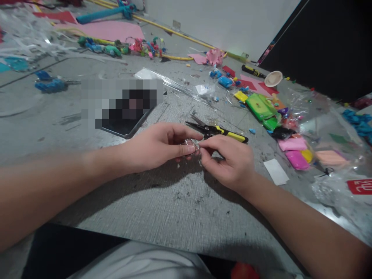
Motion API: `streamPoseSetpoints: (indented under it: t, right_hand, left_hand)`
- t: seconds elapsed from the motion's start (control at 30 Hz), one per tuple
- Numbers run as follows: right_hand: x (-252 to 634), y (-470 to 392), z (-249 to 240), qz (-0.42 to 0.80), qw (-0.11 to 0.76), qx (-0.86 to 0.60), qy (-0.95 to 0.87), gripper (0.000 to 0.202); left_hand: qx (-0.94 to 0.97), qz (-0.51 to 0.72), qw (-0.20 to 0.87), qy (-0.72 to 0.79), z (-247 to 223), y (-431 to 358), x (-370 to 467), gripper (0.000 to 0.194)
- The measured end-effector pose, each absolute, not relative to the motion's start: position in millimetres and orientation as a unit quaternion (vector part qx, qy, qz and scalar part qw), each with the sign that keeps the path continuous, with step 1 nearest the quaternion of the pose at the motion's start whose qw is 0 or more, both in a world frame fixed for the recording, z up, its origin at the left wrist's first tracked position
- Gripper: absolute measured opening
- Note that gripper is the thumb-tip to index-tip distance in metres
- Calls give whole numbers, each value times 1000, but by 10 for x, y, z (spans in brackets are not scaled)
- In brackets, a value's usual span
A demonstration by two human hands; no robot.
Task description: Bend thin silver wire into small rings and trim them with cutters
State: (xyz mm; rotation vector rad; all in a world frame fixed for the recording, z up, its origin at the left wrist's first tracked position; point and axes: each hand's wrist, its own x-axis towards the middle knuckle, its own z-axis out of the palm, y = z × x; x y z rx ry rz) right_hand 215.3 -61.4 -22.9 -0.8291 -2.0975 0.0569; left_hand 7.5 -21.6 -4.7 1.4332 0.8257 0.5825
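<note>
Between my two hands is a small coil of silvery wire (195,145), bent into loops. My left hand (162,144) pinches it from the left, thumb on top and fingers behind. At its right edge, the thumb and forefinger of my right hand (229,159) are pinched together on the wire. Just behind my right hand lies a pair of black and yellow pliers (215,131), jaws pointing left and apart. A phone (128,126) with a dark screen, partly blurred out, lies beyond my left hand.
Packets of coloured clay (261,106) and clear plastic bags (325,128) crowd the right side. A white paper piece (276,171) lies near my right forearm. Blue-handled scissors (50,83) lie at left. Thin straight wires (180,85) and a yellow hoop (174,29) are farther back.
</note>
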Motion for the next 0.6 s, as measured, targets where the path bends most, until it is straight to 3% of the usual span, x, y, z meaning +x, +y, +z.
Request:
streamPoseSetpoints:
  t: [0.6]
  right_hand:
    - [2249, -562, -249, -60, 375, -257, -889, 10]
  left_hand:
    - [714, 200, 590, 318, -114, -170, 44, 29]
